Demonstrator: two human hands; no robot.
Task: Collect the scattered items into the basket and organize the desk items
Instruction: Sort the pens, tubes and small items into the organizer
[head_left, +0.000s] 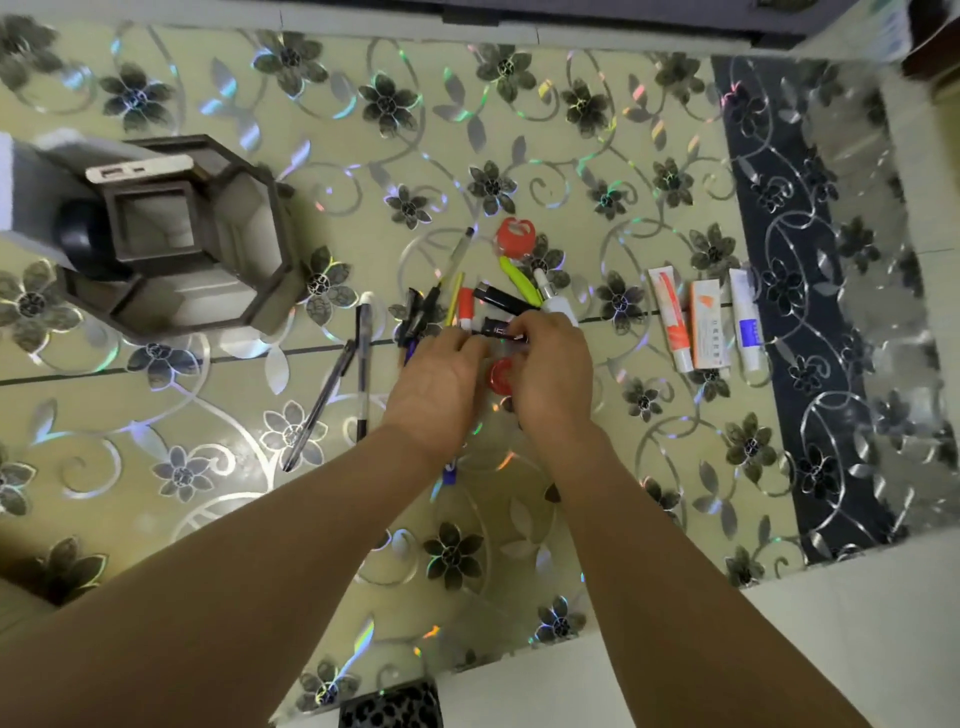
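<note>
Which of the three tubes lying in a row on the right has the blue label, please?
The rightmost tube: white with a blue label, while the left tube and middle tube carry orange.

No lettering can be read. The orange box (705, 325) near the desk's right edge carries small printed lines, and the white tube (744, 319) beside it a blue label, both too blurred to make out.
</note>
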